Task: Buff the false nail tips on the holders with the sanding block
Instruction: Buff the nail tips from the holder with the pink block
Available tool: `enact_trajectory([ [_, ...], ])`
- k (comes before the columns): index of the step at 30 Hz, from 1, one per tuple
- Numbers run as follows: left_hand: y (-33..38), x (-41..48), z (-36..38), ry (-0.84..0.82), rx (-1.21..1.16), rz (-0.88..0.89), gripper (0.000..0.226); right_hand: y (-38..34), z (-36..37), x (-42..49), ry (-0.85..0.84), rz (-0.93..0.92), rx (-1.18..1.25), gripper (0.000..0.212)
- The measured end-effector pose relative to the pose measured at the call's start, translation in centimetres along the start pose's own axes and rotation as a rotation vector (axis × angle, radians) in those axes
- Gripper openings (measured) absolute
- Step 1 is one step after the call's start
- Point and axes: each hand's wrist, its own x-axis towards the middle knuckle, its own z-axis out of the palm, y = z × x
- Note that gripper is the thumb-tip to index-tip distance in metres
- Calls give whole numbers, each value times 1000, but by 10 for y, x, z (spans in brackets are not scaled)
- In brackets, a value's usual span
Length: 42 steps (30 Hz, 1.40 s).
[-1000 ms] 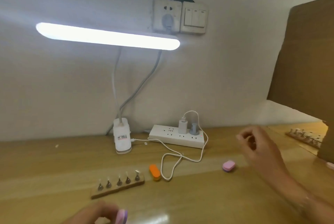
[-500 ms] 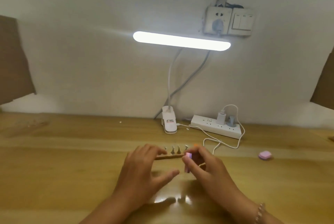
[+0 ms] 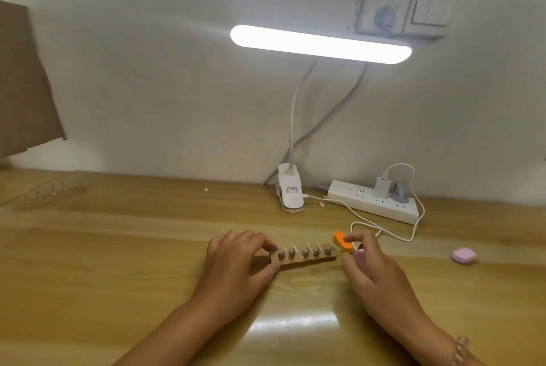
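head view, facing forward-down, close over table (image 3: pixel 88 247)

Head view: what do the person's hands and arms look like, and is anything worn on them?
The left hand and right hand are bare, with no gloves and no sleeves in view. A pale, beaded-looking bracelet sits on the right wrist. No ring or watch shows.

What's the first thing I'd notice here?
The glowing lamp bar up high grabs you first. Below it, on the wooden desk, the left hand grips a holder strip of nail tips, while the right hand pinches a pink sanding block beside an orange block.
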Motion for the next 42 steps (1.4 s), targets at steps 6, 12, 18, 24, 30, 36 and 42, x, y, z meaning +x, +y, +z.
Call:
enact_trajectory([
  [6, 2, -4, 0, -8, -14, 71, 17, -3, 0, 1, 20, -84, -83, 15],
  [12, -1, -3, 2, -25, -3, 11, 18, 1, 2, 2, 25, -72, -46, 21],
  [18, -4, 3, 3, -23, -6, -99, 11, 1, 5, 0, 14, -165, -90, 21],
  [24, -3, 7, -1, -38, 3, -198, 28, -3, 5, -4, 2, -259, -120, 19],
  [30, 19, -10, -10, 78, 12, 39, 20, -15, 2, -13, -16, -357, -86, 15],
  [36, 45, -23, -2, -305, -540, 9, 17, -27, 10, -22, -16, -400, -63, 16],
  [42, 40, -21, -4, -304, -614, -34, 16, -29, 13, -21, 17, -371, 66, 31],
])
